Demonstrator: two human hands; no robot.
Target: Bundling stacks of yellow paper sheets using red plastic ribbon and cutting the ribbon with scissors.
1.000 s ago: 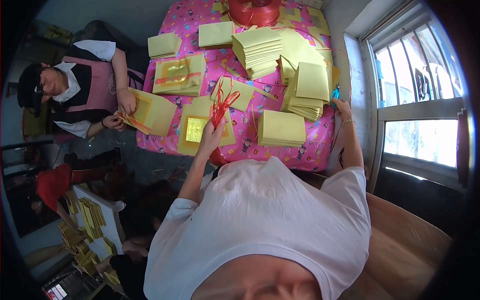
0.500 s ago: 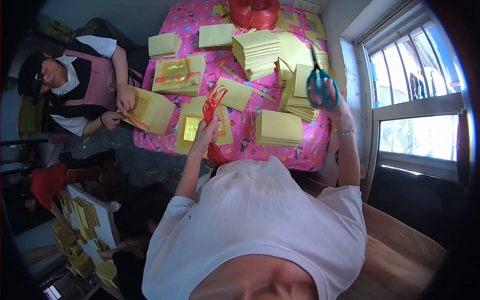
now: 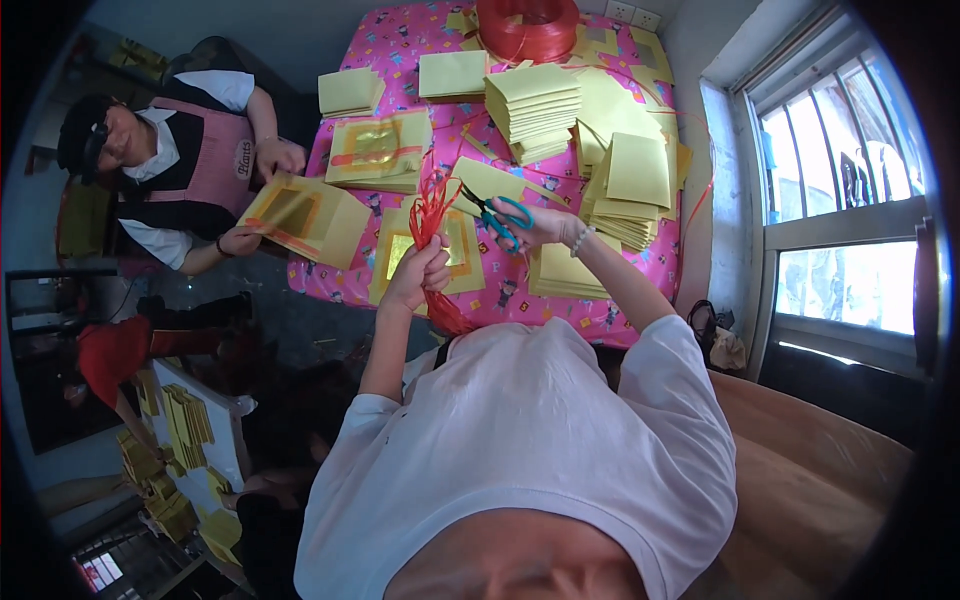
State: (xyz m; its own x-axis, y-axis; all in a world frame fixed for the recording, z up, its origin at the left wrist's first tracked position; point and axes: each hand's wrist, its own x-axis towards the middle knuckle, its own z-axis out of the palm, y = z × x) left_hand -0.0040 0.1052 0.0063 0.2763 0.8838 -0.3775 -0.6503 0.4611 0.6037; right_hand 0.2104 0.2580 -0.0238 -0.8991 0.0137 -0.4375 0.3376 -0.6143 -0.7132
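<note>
My left hand [image 3: 421, 273] is closed round a bundle of red plastic string [image 3: 432, 207]; looped ends stick up above the fist and loose strands hang below. In my right hand [image 3: 549, 228] is a pair of scissors [image 3: 508, 220] with teal handles. Their dark blades [image 3: 472, 196] are parted and point at the looped top of the bundle, close to it; whether they touch it I cannot tell. Under my left hand lies a yellow paper sheet with a gold square [image 3: 459, 250]. Below my right forearm sits a stack of folded yellow paper [image 3: 566, 275].
A pink patterned cloth [image 3: 312, 283] covers the table. Stacks of yellow paper [image 3: 533, 105] and a big red string coil [image 3: 527, 30] stand farther back. At the left, a co-worker [image 3: 205, 150] handles yellow sheets [image 3: 310, 215]. A barred window [image 3: 840, 130] is at the right.
My right hand has brought the scissors from the right side of the table leftward to the string bundle. My left hand keeps its hold. The co-worker's far hand has lifted off the sheets' edge.
</note>
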